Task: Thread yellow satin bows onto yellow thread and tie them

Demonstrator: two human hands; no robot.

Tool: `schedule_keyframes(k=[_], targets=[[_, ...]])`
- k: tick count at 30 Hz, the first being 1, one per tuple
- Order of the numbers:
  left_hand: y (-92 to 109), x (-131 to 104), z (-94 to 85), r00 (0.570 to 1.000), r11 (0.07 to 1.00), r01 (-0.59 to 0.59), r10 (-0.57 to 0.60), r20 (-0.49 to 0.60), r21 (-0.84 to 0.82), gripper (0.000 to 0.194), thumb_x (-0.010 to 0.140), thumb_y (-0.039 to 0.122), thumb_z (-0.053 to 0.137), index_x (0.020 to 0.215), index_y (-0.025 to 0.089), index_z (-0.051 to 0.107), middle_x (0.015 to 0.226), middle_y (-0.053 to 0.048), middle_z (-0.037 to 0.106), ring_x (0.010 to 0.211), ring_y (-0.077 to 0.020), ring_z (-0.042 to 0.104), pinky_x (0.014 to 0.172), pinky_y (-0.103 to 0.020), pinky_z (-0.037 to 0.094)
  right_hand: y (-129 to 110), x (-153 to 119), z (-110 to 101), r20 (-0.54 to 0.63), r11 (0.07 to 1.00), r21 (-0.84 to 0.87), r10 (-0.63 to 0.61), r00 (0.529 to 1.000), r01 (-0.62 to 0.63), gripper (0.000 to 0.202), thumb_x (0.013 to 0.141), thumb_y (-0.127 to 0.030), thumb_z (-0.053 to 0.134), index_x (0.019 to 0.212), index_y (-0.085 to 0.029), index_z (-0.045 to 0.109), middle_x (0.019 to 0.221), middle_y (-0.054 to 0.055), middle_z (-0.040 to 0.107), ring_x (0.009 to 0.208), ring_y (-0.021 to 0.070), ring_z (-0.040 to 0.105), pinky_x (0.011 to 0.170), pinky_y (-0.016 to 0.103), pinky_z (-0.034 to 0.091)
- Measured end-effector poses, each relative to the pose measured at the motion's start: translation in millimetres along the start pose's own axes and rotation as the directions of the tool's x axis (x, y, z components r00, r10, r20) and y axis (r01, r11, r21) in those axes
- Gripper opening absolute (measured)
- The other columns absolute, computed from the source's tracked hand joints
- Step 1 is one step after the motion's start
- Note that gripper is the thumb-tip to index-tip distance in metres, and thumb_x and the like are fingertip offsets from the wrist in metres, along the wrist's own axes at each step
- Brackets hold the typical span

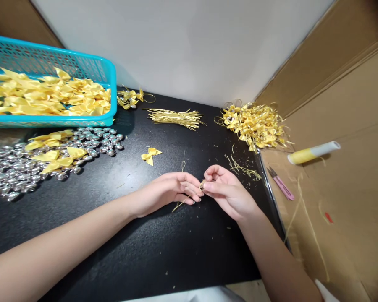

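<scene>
A thin gold cord [202, 185] with a small loop runs between my two hands over the black table [145, 247]. My right hand [228, 191] pinches the loop between thumb and index finger. My left hand [170, 191] lies to the left with its fingers extended and slightly spread, fingertips at the loop; the cord's tail [180, 204] hangs below them. Beyond my left hand sits a single yellow ribbon bow [151, 156]. A bundle of gold cords [175, 118] is farther back.
A blue basket [113, 96] of yellow bows stands at the back left, above silver heart-shaped beads [15, 167]. Finished-looking bows with loops [255, 123] are piled at the back right. Pink snips [282, 184] and a yellow-white tube [313, 152] lie on cardboard at right.
</scene>
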State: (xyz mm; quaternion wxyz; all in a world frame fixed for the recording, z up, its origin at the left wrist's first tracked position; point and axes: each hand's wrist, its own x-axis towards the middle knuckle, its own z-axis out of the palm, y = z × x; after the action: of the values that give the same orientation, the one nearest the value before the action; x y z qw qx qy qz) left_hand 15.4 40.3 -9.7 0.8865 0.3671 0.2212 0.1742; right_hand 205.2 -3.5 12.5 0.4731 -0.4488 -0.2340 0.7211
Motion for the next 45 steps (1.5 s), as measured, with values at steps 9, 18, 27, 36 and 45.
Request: schedule_keyframes(k=[9,18,27,36,45], targets=[[-13,0,14.2,0.988,0.995,0.009,0.007,-0.156,0.102,0.034,0.08,0.046,0.07,0.078,0.015,0.057,0.051,0.009,0.032,0.044,-0.0039,0.022,0.042,-0.015,0.02,2,1,2,-0.031,0.993,-0.11,-0.052,0.998,0.048,0.038,0.052,-0.015,0.088,0.078,-0.018,0.061,0.072,-0.005,0.056,0.066,0.0069,0.056,0.066,0.022,0.05],[-16,-1,14.0,0.975,0.994,-0.034,0.056,-0.216,0.102,0.037,0.079,0.05,0.07,0.077,0.017,0.055,0.051,0.01,0.027,0.044,-0.0045,0.019,0.041,-0.016,0.017,-5,-3,-2,0.068,0.863,-0.456,-0.211,0.975,0.218,0.026,0.063,-0.029,0.083,0.086,-0.022,0.072,0.091,0.002,0.065,0.087,0.0157,0.06,0.08,0.032,0.047],[-17,-1,14.4,0.971,0.991,-0.06,0.086,-0.225,0.12,0.036,0.08,0.048,0.07,0.074,0.017,0.054,0.05,0.011,0.025,0.043,-0.0042,0.019,0.04,-0.015,0.018,-4,-5,1,0.186,0.649,-0.637,-0.394,0.9,0.415,0.01,0.075,-0.033,0.076,0.078,-0.024,0.077,0.087,0.004,0.067,0.087,0.0177,0.063,0.085,0.035,0.048],[-18,-1,17.3,0.96,0.993,-0.031,0.062,-0.272,0.117,0.037,0.074,0.051,0.074,0.072,0.016,0.061,0.047,0.01,0.026,0.04,-0.0029,0.018,0.037,-0.015,0.015,-3,-4,0,0.187,0.669,-0.615,-0.389,0.902,0.416,0.006,0.077,-0.029,0.074,0.075,-0.023,0.075,0.083,0.003,0.066,0.082,0.0165,0.062,0.081,0.034,0.049],[-17,-2,21.2,0.95,0.982,-0.031,0.087,-0.3,0.186,0.037,0.072,0.051,0.076,0.072,0.015,0.067,0.044,0.009,0.029,0.039,-0.003,0.02,0.036,-0.015,0.016,-7,-5,-4,0.226,0.74,-0.558,-0.301,0.927,0.376,0.011,0.079,-0.027,0.072,0.089,-0.024,0.075,0.09,0.002,0.067,0.086,0.0154,0.063,0.082,0.031,0.049]])
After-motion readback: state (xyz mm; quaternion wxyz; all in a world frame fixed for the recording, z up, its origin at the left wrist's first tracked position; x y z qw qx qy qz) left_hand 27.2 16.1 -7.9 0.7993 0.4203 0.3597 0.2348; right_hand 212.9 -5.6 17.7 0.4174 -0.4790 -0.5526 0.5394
